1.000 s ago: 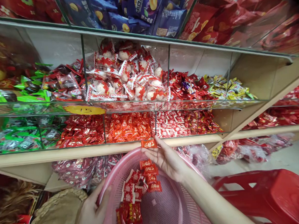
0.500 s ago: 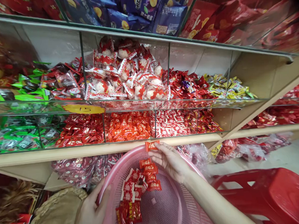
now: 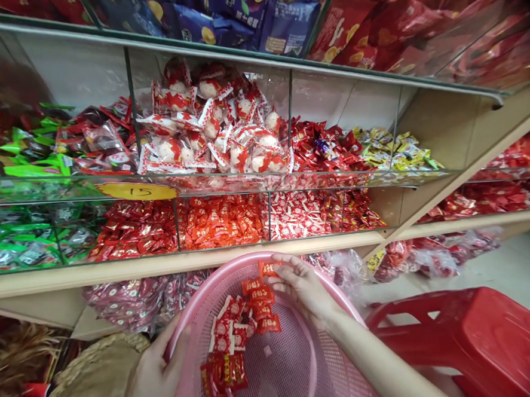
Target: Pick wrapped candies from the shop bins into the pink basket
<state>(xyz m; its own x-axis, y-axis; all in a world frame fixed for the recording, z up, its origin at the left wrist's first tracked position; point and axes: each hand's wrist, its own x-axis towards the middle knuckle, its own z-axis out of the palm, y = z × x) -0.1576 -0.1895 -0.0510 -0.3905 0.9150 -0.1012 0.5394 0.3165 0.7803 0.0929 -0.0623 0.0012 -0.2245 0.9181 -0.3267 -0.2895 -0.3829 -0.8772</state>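
My left hand (image 3: 161, 363) grips the left rim of a pink plastic basket (image 3: 317, 363), thumb inside and fingers outside. Over the basket's far side, my right hand (image 3: 304, 289) pinches an orange-red wrapped candy (image 3: 268, 270) between thumb and fingers. Below it, several more orange-red candies (image 3: 261, 309) lie on the basket's mesh floor. Beside them are red-and-white wrapped candies (image 3: 228, 329), and nearer to me dark red candies with gold print (image 3: 224, 374).
Ahead, a glass-fronted shelf (image 3: 197, 265) holds orange-red candies (image 3: 221, 222) and other sweets in compartments. A yellow price tag (image 3: 136, 191) hangs left. A red plastic stool (image 3: 489, 340) stands right, a woven basket (image 3: 91, 377) left, and bagged sweets (image 3: 132, 302) sit under the shelf.
My right hand has lowered slightly with the candy, bringing it just inside the basket's far rim. The view has shifted a little; my left hand keeps its grip.
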